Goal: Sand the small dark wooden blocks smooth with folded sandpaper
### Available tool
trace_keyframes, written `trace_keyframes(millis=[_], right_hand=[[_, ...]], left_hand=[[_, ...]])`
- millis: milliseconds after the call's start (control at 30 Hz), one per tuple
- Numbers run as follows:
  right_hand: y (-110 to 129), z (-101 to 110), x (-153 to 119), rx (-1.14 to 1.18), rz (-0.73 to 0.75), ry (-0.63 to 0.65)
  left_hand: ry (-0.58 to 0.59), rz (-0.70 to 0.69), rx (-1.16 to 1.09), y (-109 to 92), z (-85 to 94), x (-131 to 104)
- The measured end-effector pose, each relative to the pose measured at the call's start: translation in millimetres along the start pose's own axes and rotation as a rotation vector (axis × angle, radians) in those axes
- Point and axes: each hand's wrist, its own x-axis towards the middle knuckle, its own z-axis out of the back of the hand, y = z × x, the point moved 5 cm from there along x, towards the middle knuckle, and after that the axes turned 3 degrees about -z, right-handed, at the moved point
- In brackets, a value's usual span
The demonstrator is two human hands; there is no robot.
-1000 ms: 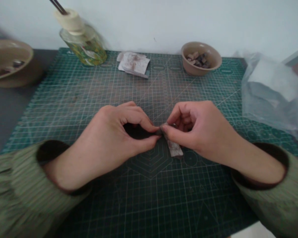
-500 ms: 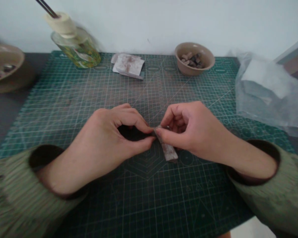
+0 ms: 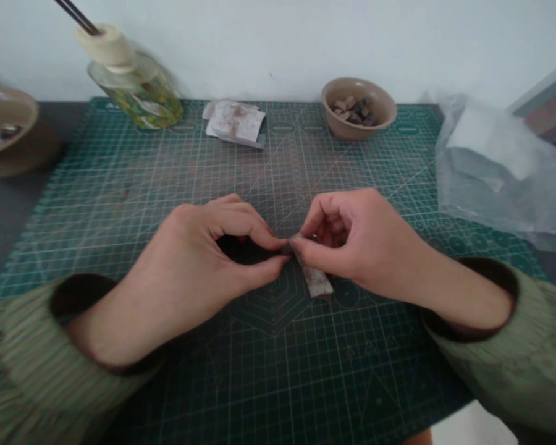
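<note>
Between the thumb and index finger of my left hand (image 3: 197, 256) is a small dark piece (image 3: 286, 248), mostly covered by the fingertips. My right hand (image 3: 359, 238) pinches a narrow folded strip of sandpaper (image 3: 318, 282), whitish with brown smudges, against that piece. The strip's lower end sticks out below my right thumb, slanting toward me. Both hands meet over the middle of the green cutting mat (image 3: 269, 377), fingertips almost touching. The other right fingers are curled in.
Stained white folded sheets (image 3: 236, 122) lie at the back, left of a brown bowl (image 3: 340, 128) of small chunks. A reed diffuser bottle (image 3: 152, 102) stands back left, beside another bowl (image 3: 23, 151). A clear plastic bag (image 3: 505, 210) lies at right.
The whole view has shifted slightly, so the background things sit a little further left. Both hands keep their pinch; the strip's free end has moved up very slightly.
</note>
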Motion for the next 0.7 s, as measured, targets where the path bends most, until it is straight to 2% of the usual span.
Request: trace_keyframes(millis=[400, 600, 700], right_hand=[[0.1, 0.1, 2.4, 0.012, 0.045, -0.022], [-1.3, 1.3, 3.4, 0.031, 0.011, -0.019], [-2.5, -0.4, 3.3, 0.064, -0.018, 0.041]], left_hand=[[-0.024, 0.0, 0.01, -2.6, 0.3, 0.8], [-0.03, -0.02, 0.012, -0.6, -0.1, 0.1], [-0.033, -0.022, 0.011, -0.7, -0.6, -0.2]])
